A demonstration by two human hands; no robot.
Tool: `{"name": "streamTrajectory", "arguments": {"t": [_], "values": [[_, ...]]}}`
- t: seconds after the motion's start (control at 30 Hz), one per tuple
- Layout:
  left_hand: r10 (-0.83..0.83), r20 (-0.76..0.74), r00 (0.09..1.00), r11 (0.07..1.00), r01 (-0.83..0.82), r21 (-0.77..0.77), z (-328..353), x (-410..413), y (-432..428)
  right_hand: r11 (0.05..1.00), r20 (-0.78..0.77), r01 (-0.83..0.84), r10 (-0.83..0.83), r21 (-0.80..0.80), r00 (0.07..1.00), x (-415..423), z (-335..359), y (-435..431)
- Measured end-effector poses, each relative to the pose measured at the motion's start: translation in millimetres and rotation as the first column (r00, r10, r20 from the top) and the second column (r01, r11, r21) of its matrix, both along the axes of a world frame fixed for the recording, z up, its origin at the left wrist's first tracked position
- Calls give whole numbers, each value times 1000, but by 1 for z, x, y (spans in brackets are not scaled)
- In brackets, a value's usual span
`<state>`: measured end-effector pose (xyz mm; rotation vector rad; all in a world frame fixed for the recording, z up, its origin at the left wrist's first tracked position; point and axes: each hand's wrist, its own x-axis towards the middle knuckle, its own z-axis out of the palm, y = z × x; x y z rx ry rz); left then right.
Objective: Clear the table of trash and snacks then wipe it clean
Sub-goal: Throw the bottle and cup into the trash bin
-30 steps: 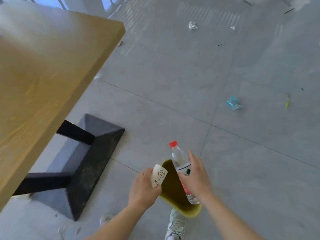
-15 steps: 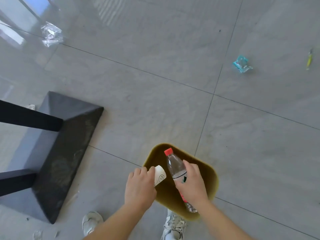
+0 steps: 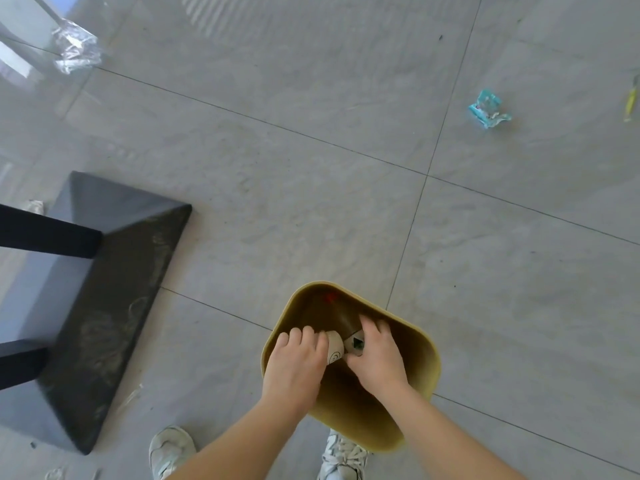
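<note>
An olive-yellow waste bin (image 3: 420,341) stands on the grey floor right in front of my feet. Both hands reach down into its mouth. My left hand (image 3: 294,363) is closed around a small white cup (image 3: 335,349) with a round logo. My right hand (image 3: 375,358) grips a clear plastic bottle (image 3: 341,315) whose red cap points into the bin's far corner; most of the bottle sits in the bin's shadow. The tabletop is out of view.
A black wedge-shaped table base (image 3: 104,299) with black legs stands at the left. Litter lies on the floor: crumpled clear plastic (image 3: 74,51) at top left, a teal wrapper (image 3: 488,114) and a yellow strip (image 3: 631,102) at top right. My white sneakers (image 3: 171,452) show below.
Both hands have dropped from above the bin down into its mouth, carrying the cup and the bottle. The camera has tilted further down, so the bin now fills more of the view.
</note>
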<state>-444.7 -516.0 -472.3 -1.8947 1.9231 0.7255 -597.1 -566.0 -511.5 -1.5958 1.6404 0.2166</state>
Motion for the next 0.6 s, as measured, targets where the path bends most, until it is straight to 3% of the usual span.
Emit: {"name": "streamTrajectory", "arguments": {"t": [0.37, 0.6], "values": [[-51, -24, 998, 996, 49, -79, 16, 8, 4, 998, -18, -10, 9, -70, 1000, -2, 17, -3], [-12, -12, 1000, 992, 11, -122, 65, 26, 5, 996, -26, -42, 40, -77, 999, 1, 67, -11]]}}
